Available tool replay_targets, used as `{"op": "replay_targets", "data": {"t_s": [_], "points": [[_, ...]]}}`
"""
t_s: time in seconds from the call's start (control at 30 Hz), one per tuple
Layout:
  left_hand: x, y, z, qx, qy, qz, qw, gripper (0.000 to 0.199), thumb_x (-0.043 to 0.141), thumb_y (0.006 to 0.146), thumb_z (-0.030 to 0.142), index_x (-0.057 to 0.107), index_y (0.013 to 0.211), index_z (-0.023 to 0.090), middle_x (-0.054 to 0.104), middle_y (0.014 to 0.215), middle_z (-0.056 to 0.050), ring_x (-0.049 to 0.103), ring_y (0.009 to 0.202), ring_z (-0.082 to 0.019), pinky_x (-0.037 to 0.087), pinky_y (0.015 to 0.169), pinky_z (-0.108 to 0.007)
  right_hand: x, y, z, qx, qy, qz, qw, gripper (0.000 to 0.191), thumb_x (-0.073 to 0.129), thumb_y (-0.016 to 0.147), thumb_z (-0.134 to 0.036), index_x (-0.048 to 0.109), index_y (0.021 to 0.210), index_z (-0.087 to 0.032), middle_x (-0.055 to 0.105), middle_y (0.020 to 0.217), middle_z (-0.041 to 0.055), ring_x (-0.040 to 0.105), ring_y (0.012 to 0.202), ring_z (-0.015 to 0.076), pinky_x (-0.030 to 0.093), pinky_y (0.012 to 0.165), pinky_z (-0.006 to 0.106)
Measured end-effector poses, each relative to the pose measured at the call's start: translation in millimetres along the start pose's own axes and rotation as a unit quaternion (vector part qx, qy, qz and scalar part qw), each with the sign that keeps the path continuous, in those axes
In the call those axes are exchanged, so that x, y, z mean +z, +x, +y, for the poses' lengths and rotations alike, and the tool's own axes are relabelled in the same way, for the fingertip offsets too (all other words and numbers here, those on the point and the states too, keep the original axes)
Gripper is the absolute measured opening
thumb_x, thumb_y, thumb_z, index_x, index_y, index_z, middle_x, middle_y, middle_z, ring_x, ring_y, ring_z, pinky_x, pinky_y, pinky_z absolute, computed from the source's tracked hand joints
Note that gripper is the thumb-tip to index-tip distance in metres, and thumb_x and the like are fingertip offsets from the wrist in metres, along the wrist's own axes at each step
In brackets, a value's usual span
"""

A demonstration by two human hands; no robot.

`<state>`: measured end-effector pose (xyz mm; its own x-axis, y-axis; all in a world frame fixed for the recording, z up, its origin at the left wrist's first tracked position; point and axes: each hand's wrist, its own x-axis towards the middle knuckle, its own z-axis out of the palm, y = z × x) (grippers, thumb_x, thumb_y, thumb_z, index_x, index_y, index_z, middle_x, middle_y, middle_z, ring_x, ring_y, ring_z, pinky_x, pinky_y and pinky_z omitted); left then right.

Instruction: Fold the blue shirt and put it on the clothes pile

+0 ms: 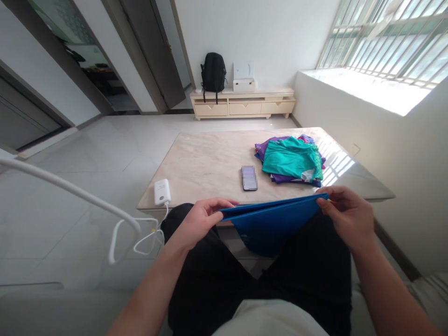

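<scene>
Hands, left point(205, 217) and right point(345, 212), are standing apart, pinching the blue cloth's point(276, 226) top corners at the near edge of the surface point(206, 158); it is hanging partly folded. Beyond the surface's near edge, folded clothes point(293, 158) are lying stacked.

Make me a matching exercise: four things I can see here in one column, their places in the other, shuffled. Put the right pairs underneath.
1. blue cloth
2. phone
3. white power bank
4. black backpack

A. on the low cabinet by the wall
B. at the left front corner of the table
C. between the left hand and right hand
D. on the table, just left of the clothes pile

Pairs: 1-C, 2-D, 3-B, 4-A
</scene>
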<state>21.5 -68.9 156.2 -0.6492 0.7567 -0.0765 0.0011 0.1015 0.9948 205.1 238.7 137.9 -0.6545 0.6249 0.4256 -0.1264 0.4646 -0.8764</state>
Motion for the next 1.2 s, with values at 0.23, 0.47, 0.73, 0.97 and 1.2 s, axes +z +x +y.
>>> {"op": "replay_targets", "data": {"t_s": [0.23, 0.47, 0.73, 0.97, 1.2], "points": [[-4.3, 0, -5, 0.001, -0.074, 0.016, 0.997, 0.012, 0.071, 0.082, 0.017, 0.077, 0.093, 0.018, 0.075, 0.108, -0.006, 0.070, 0.100, -0.021, 0.059, 0.088, -0.032, 0, 0, -4, 0.007, 0.007, 0.011, 1.000, 0.019, 0.084, 0.078, -0.031, 0.071, 0.090, -0.021, 0.072, 0.086, 0.0026, 0.064, 0.066, 0.0123, 0.056, 0.060, 0.021], [-6.0, -7, -12, -0.012, -0.152, 0.011, 0.988, 0.028, 0.082, 0.080, 0.032, 0.078, 0.104, 0.018, 0.077, 0.100, -0.006, 0.072, 0.095, -0.021, 0.060, 0.090, -0.032, -5, -6, -18, 0.008, 0.046, 0.002, 0.999, 0.020, 0.085, 0.077, -0.030, 0.071, 0.090, -0.022, 0.072, 0.083, 0.0018, 0.066, 0.061, 0.0152, 0.062, 0.056, 0.026], [3.6, -17, -14, 0.174, 0.212, 0.079, 0.958, 0.018, 0.071, 0.091, 0.025, 0.080, 0.107, 0.029, 0.078, 0.107, -0.002, 0.072, 0.101, -0.021, 0.057, 0.096, -0.032, -14, -10, -19, 0.038, 0.058, -0.019, 0.997, 0.022, 0.087, 0.076, -0.033, 0.072, 0.089, -0.023, 0.071, 0.079, 0.0016, 0.068, 0.062, 0.0180, 0.065, 0.057, 0.030], [-4.7, 4, -26, 0.190, 0.285, 0.145, 0.928, 0.016, 0.067, 0.094, 0.031, 0.079, 0.104, 0.026, 0.077, 0.102, -0.003, 0.071, 0.094, -0.020, 0.056, 0.086, -0.029, -20, -5, -9, 0.082, -0.034, -0.133, 0.987, 0.038, 0.085, 0.077, -0.046, 0.078, 0.106, -0.023, 0.073, 0.078, 0.0034, 0.069, 0.064, 0.0189, 0.061, 0.059, 0.028], [-38.4, 59, -13, 0.267, 0.389, 0.224, 0.852, 0.021, 0.062, 0.096, 0.028, 0.078, 0.110, 0.023, 0.076, 0.101, -0.006, 0.068, 0.097, -0.021, 0.053, 0.091, -0.032, 8, 51, -4, 0.034, -0.107, -0.226, 0.967, 0.032, 0.080, 0.080, -0.050, 0.079, 0.088, -0.019, 0.075, 0.079, 0.0058, 0.068, 0.066, 0.0185, 0.054, 0.053, 0.026]]}}
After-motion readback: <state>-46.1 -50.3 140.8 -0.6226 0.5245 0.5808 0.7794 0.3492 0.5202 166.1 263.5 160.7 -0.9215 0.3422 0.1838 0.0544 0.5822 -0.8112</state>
